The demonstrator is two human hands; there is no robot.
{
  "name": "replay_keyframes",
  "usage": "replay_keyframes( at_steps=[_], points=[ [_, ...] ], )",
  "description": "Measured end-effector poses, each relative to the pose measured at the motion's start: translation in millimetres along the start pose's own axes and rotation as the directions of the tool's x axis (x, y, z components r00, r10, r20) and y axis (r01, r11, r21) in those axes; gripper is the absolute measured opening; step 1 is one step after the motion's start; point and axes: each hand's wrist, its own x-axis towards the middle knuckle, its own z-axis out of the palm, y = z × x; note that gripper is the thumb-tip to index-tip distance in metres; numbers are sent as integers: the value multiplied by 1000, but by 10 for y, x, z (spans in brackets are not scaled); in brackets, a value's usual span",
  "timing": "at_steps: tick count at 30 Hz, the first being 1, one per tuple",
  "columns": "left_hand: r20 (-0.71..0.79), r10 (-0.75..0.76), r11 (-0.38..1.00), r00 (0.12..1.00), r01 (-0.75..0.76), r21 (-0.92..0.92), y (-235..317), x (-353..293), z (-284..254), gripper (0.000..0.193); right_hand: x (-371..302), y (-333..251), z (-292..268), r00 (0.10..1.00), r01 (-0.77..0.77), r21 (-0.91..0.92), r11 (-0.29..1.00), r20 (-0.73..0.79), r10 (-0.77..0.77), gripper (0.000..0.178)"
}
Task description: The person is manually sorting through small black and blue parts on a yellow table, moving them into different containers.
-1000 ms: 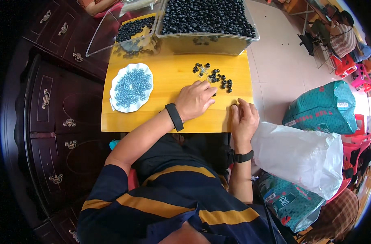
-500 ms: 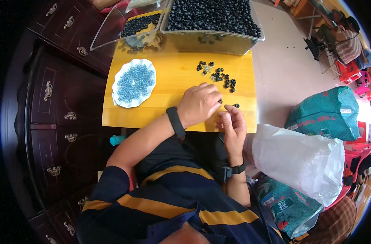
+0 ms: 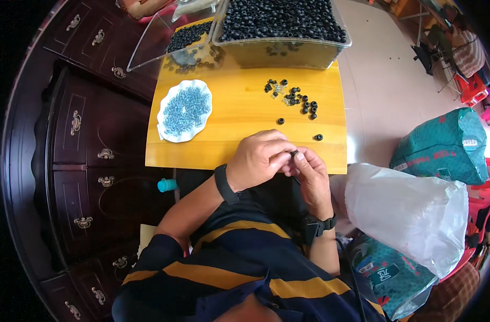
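Observation:
My left hand [image 3: 258, 161] and my right hand [image 3: 313, 180] meet at the front edge of the yellow table [image 3: 229, 145]. Between their pinched fingertips sits a small black barrel-shaped part [image 3: 294, 153], mostly covered by the fingers. Two more black parts lie singly beyond the hands: one part [image 3: 281, 121] above the left fingers, another [image 3: 319, 137] above the right. Farther back is a loose group of black parts [image 3: 306, 104] mixed with small clear pieces [image 3: 277, 91]. To the left, a white scalloped dish [image 3: 162, 115] holds many tiny bluish spring-like pieces [image 3: 186, 110].
A clear bin [image 3: 288, 56] full of black parts stands at the table's back, beside a second clear tray [image 3: 148, 53]. Dark drawers [image 3: 94, 134] line the left. White [image 3: 406, 209] and teal sacks [image 3: 438, 142] crowd the right. Seated people are at far right.
My hands have come together nearer the table's front edge, now both on the black part. A single black part shows where my left hand was. The whole view has shifted slightly.

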Motion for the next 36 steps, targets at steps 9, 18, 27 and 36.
replay_keyframes(
  at_steps=[9,18,27,36],
  points=[
    [19,5,991,1000,-7,130,46,12,-4,4,-37,-45,-6,1000,25,-148,989,-3,-26,25],
    [121,92,980,988,-111,166,47,114,-49,9,-54,-110,-13,1000,2,-134,991,20,0,22],
    [184,118,980,976,-144,138,12,114,-84,12,-69,-114,-55,997,-54,-82,995,46,58,20],
    [203,92,990,975,-111,83,-29,122,-73,12,-52,-120,-63,999,-22,-78,997,27,25,19]
  ],
)
